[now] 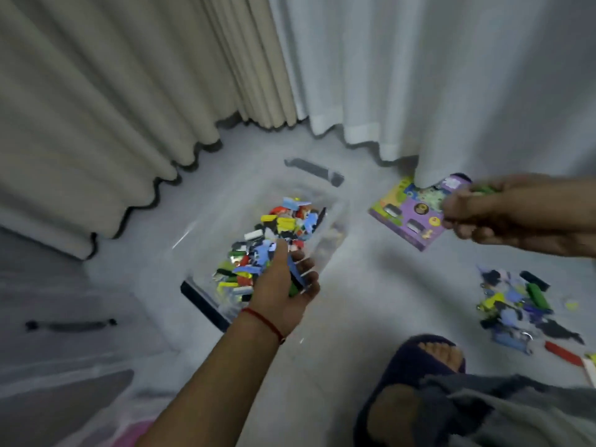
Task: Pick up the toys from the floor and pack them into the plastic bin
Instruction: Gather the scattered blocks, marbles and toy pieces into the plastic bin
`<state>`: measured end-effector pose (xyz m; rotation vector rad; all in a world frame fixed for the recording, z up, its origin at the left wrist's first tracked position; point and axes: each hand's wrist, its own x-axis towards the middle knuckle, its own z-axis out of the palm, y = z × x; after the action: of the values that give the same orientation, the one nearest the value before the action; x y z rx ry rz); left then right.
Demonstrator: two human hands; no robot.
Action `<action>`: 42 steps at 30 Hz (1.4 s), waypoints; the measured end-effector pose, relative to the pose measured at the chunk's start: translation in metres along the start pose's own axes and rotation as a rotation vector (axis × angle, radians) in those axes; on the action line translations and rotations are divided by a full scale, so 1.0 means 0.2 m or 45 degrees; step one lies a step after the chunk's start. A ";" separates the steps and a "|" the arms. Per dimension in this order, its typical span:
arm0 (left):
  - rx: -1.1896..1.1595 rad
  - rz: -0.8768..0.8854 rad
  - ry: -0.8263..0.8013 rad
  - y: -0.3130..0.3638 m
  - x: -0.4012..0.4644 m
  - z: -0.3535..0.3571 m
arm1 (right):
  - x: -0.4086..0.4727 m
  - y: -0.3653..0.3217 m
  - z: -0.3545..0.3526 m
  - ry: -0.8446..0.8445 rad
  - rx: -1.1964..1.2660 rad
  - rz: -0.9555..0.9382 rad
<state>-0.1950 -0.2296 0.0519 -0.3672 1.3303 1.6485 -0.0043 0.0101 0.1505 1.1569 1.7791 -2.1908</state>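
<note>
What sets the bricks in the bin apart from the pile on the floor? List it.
The bricks in the bin sit inside clear plastic walls; the floor pile lies loose on bare floor. The binned heap looks larger and denser; the floor pile is smaller and scattered. The left hand is over the binned bricks; no hand touches the floor pile. Both are mixed-colour bricks.

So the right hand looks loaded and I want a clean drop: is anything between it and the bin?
Nothing visible. Only bare floor lies between the right hand and the bin. The left hand is over the bin's near end.
</note>
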 end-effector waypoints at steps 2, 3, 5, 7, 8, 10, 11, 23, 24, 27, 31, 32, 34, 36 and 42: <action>-0.071 0.045 0.024 0.17 -0.07 -0.14 | 0.10 -0.18 0.35 -0.118 -0.071 -0.059; -0.110 0.050 0.035 0.24 -0.09 -0.19 | 0.16 -0.25 0.51 -0.149 -0.091 -0.065; -0.118 0.082 0.109 0.37 -0.14 -0.26 | 0.27 -0.34 0.81 -0.202 -0.027 -0.025; -0.097 0.099 0.167 0.47 -0.18 -0.29 | 0.34 -0.41 1.00 -0.227 0.069 0.039; -0.101 0.106 0.185 0.51 -0.20 -0.30 | 0.36 -0.43 1.06 -0.227 0.067 0.060; -0.091 0.139 0.186 0.57 -0.23 -0.30 | 0.37 -0.46 1.09 -0.225 0.012 0.105; -0.043 0.162 0.173 0.58 -0.25 -0.29 | 0.36 -0.47 1.06 -0.217 -0.019 0.127; 0.700 0.050 -0.361 -0.08 -0.09 0.50 | -0.28 0.16 -0.40 0.676 -0.433 0.097; 0.750 -0.010 -0.388 -0.16 -0.04 0.55 | -0.34 0.27 -0.51 0.717 -0.482 0.171; 0.836 -0.264 -0.489 -0.39 0.13 0.71 | -0.47 0.61 -0.77 0.741 -0.595 0.377; 0.874 -0.534 -0.613 -0.67 0.32 0.85 | -0.43 0.96 -0.89 0.616 -0.650 0.572; 0.926 -0.504 -0.609 -0.76 0.37 0.89 | -0.39 1.03 -0.91 0.598 -0.645 0.592; 1.095 -0.340 -0.525 -0.92 0.50 0.97 | -0.24 1.17 -0.94 0.569 -0.657 0.563; 1.396 -0.075 -0.484 -1.04 0.67 1.04 | -0.06 1.28 -0.94 0.547 -0.748 0.494; 2.158 0.618 -0.573 -1.27 1.10 1.22 | 0.49 1.47 -1.03 0.658 -1.092 0.266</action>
<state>-0.0254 0.0780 -0.1685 1.2949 1.9756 0.3681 0.1768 0.1330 -0.1496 1.5972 2.2633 -0.8411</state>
